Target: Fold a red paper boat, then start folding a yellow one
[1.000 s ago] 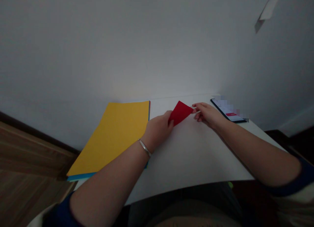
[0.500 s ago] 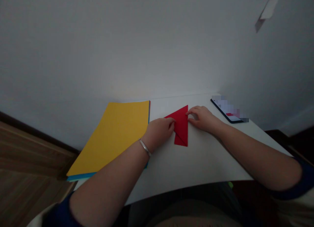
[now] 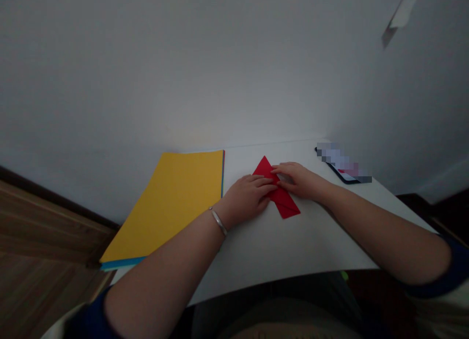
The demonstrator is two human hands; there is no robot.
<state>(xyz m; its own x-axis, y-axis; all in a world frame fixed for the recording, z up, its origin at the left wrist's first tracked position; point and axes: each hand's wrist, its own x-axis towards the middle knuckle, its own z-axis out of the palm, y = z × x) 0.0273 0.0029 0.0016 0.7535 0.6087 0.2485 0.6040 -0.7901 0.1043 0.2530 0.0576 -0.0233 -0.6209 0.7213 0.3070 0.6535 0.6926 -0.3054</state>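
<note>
**Red triangle down flat under both hands**

A second ago I had the folded red paper (image 3: 285,203) off the counter (image 3: 293,246), pinched at its corners between both hands. Half a second ago it was down, with one straight edge running away from me. Now it has turned: its tip points toward the wall and it lies flat on the white counter, about midway between the yellow paper stack (image 3: 176,202) and the phone (image 3: 346,172).

My left hand (image 3: 251,192) is spread out, fingers straight, resting across the triangle's left side and gripping nothing. My right hand (image 3: 297,180) lies just as flat over the upper right part, its fingertips meeting the left's near the middle. Neither hand pinches the sheet any more. I judge the work has passed from holding the paper in the air to pressing it against the surface.

The counter is smooth, white and bare in front of me. The yellow stack shows blue sheets at its edge. A silver bangle (image 3: 219,221) sits on my left wrist. Behind is a plain pale wall, with wooden flooring (image 3: 36,261) to the left.
</note>
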